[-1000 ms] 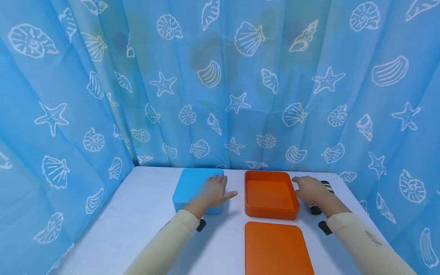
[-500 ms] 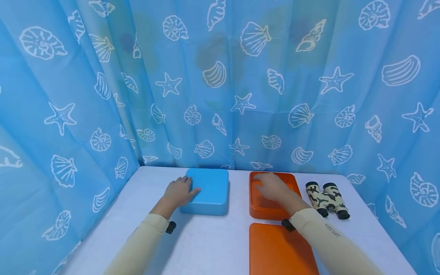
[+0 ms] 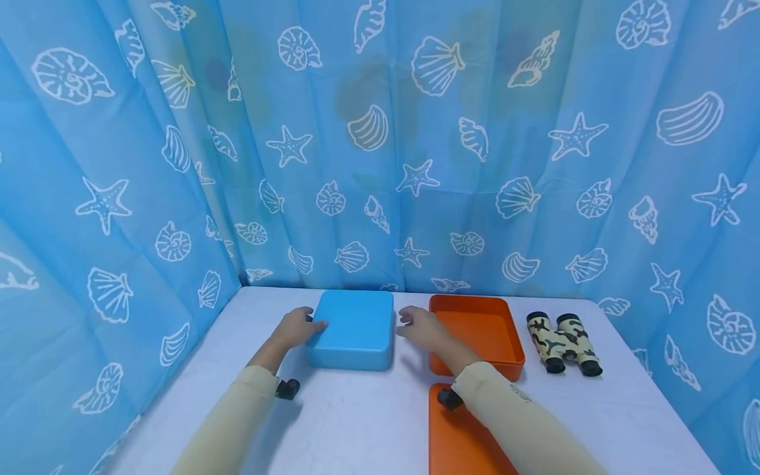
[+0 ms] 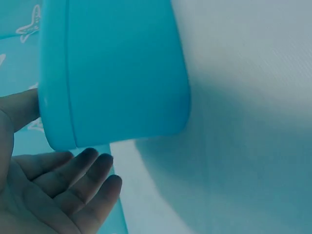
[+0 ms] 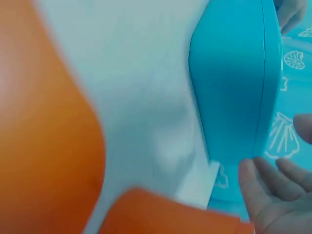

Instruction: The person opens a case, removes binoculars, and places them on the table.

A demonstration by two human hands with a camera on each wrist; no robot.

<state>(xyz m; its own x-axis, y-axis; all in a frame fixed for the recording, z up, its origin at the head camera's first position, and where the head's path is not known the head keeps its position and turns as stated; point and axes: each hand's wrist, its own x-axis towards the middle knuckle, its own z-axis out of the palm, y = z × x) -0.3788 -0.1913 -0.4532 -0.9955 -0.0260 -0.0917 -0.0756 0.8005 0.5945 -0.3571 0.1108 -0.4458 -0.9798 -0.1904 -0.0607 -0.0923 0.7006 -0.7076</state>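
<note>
A blue lidded box [image 3: 353,323] sits on the white table at the back, its lid on. Beside its left side is my left hand [image 3: 295,328]; in the left wrist view the thumb [image 4: 22,108] reaches the lid's edge and the loosely bent fingers [image 4: 92,187] lie along the side. My right hand [image 3: 424,330] hovers between the blue box and an open orange box [image 3: 483,330]. In the right wrist view its fingers [image 5: 251,180] are spread near the blue box's side, holding nothing.
An orange lid [image 3: 460,435] lies in front of the orange box, partly under the right forearm. Camouflage-patterned binoculars [image 3: 564,343] lie at the right. A blue curtain [image 3: 380,165] with white seashells encloses the table's back and sides.
My right hand has moved left, from beside the binoculars across the orange box toward the blue box. The left hand has slid from the blue lid's top to its left side.
</note>
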